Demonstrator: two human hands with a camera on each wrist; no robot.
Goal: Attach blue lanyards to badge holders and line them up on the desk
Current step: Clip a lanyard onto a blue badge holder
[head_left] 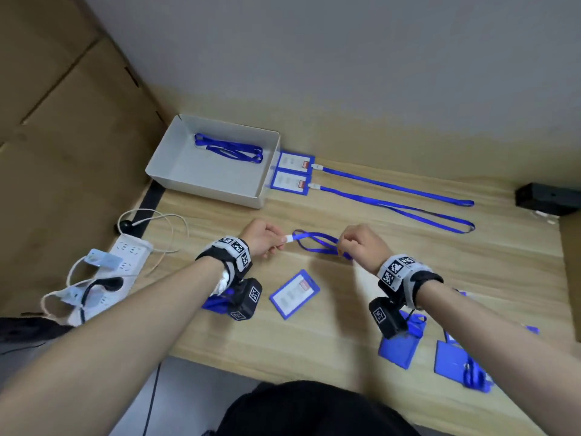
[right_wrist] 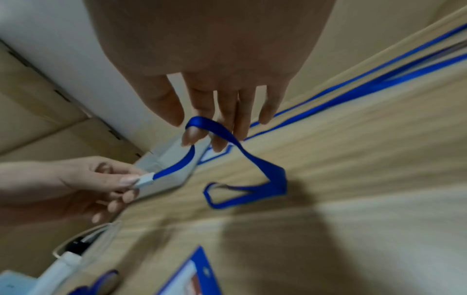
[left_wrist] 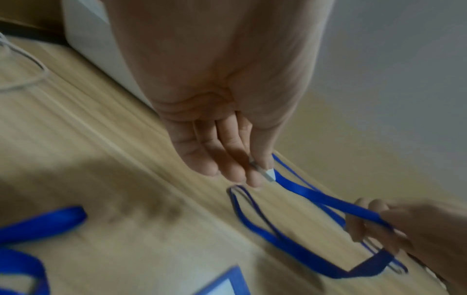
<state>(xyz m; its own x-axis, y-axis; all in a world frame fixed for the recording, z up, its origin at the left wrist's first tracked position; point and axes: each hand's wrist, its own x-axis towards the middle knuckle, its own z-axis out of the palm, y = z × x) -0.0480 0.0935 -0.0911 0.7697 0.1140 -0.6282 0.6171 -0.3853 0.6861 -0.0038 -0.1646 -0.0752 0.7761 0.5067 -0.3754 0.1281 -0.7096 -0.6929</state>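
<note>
A blue lanyard hangs between both hands just above the desk. My left hand pinches its white clip end, also seen in the right wrist view as the clip. My right hand holds the strap looped over a fingertip, and the rest of the loop droops onto the wood. A loose blue badge holder lies face up near me, between my wrists. Two badge holders with lanyards attached lie lined up at the back.
A white box at the back left holds more lanyards. Blue holders lie at the right near the desk edge. A power strip with cables sits at the left. A black object is at the far right.
</note>
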